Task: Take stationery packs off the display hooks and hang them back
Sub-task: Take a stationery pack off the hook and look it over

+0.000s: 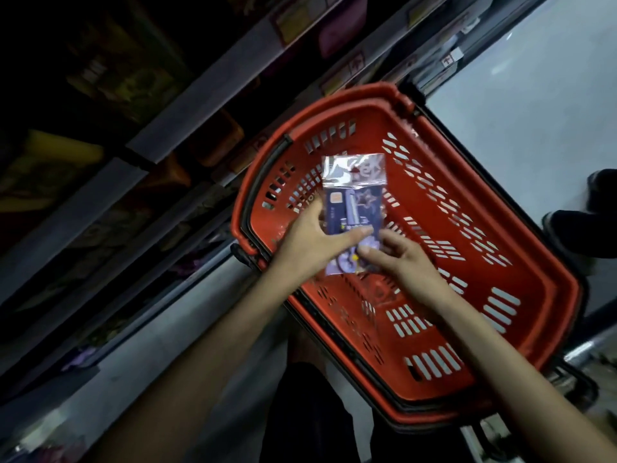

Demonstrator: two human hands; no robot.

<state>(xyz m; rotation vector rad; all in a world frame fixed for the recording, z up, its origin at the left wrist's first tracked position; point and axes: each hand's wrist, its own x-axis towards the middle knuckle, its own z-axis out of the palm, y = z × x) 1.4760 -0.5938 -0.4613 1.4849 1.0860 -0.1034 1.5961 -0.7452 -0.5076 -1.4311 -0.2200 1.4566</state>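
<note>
- Here, a person's two hands hold one stationery pack (354,198) in the air, directly above a red shopping basket (337,106).
- The left hand (309,240) grips the pack's left edge, with the thumb laid across the front. The right hand (402,259) pinches the lower right corner.
- The pack is a clear sleeve with a purple card inside. Its shiny header end points away from the person.
- Dim store shelves (187,105) run along the left, and no display hook can be made out on them.
- Judging by this, the pack is off its hook and has not yet been hung back.
- Someone else's dark shoes (581,225) show at the right edge.
</note>
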